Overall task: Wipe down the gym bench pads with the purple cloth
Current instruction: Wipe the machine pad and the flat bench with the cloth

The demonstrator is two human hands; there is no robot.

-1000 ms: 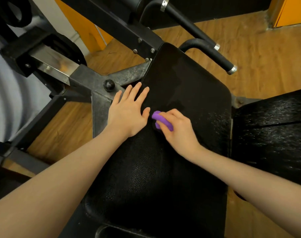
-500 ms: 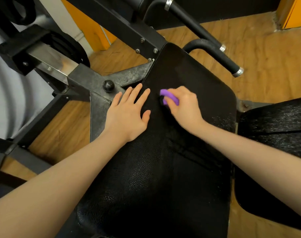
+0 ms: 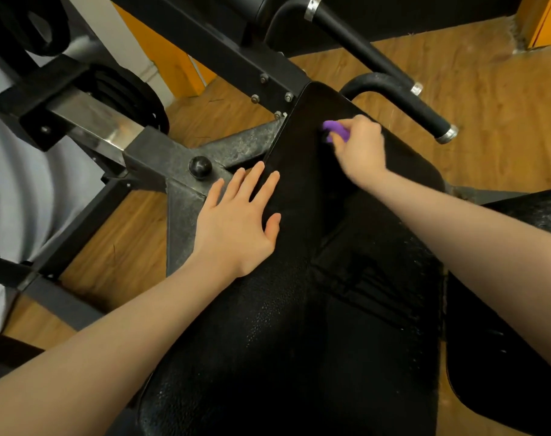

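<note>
A long black textured bench pad [image 3: 299, 325] runs from the bottom of the view up to its far end near the frame. My right hand [image 3: 362, 149] is closed on the bunched purple cloth [image 3: 335, 131] and presses it on the pad close to that far end. My left hand [image 3: 236, 221] lies flat with its fingers spread on the pad's left edge, partly over the metal frame. A second black pad [image 3: 526, 303] sits at the right, wet-looking on top.
A grey steel frame [image 3: 161, 158] with a black knob [image 3: 200, 167] and bolts stands left of the pad. Two black padded handles [image 3: 403, 99] stick out beyond the far end. Weight plates [image 3: 120, 92] sit at the upper left. The floor is wood.
My right hand has slid the purple cloth up the pad, from beside my left thumb to near the far end. My left hand has stayed flat in place.
</note>
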